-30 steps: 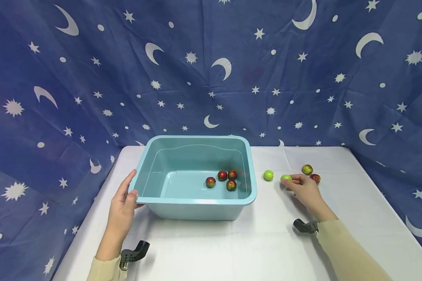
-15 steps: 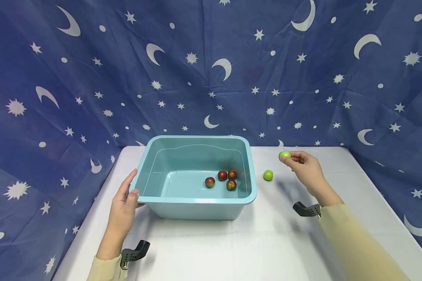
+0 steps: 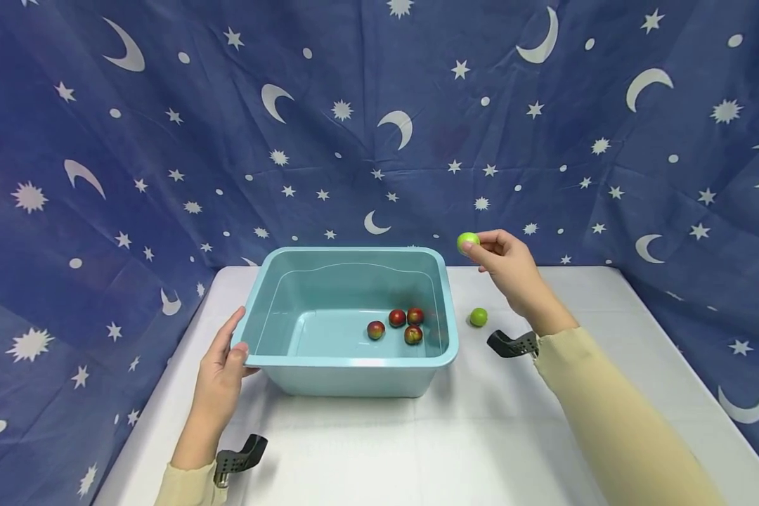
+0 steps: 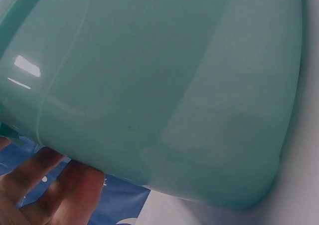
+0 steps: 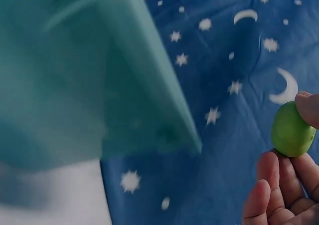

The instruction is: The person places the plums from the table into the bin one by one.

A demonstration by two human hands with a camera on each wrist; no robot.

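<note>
My left hand [image 3: 218, 383] grips the left front corner of a light blue plastic tub [image 3: 348, 378], thumb over the rim and fingers beneath it. In the left wrist view, fingertips [image 4: 82, 190] touch the tub's outer side. Between thumb and fingers, my right hand [image 3: 512, 270] pinches a small smooth green fruit [image 3: 468, 243], raised just right of the tub's back right corner. The right wrist view shows this oval fruit [image 5: 291, 130] near the thumb tip. Several red-and-yellow fruits [image 3: 376, 329] lie in the right part of the tub. Another green fruit [image 3: 478, 317] sits on the table, right of the tub.
A white cloth covers the table [image 3: 379, 450]. Behind and at the sides hangs a blue curtain [image 3: 329, 190] with white moons and stars. Black wrist cameras [image 3: 240, 457] jut inward from both cuffs.
My right hand has lifted the green fruit off the table and carried it up and leftward toward the tub. Two red-and-yellow fruits at the right are now out of sight. My left hand stays put.
</note>
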